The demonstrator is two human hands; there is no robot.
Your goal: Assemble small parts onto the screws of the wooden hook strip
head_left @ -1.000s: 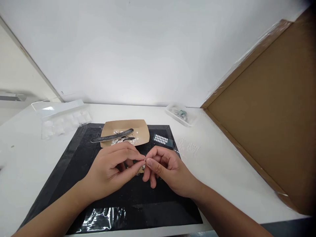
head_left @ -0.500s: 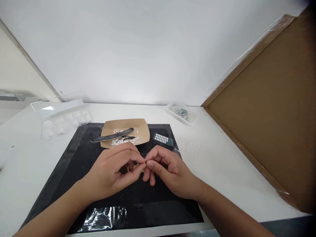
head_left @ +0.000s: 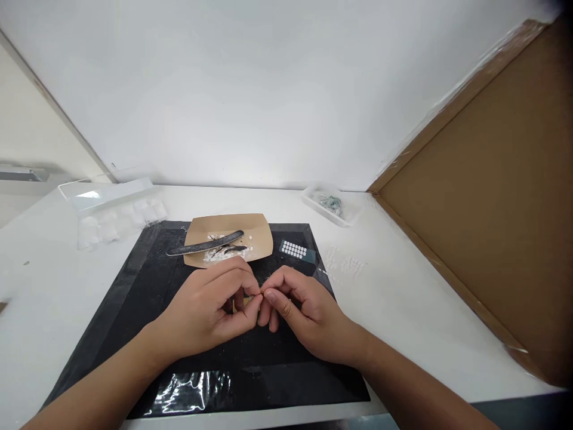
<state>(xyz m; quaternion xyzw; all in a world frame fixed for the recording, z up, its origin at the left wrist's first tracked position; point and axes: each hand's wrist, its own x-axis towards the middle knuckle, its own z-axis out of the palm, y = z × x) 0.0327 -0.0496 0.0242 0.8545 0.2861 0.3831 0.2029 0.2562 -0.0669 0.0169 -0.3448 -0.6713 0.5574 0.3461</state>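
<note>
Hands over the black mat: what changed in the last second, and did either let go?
Little changed. Both hands, left hand and right hand, drew slightly closer, fingertips still pinched together on something too small to identify; neither let go. The brown paper tray with the dark tool, the dotted strip, the black mat and the clear tray lie as before.
</note>
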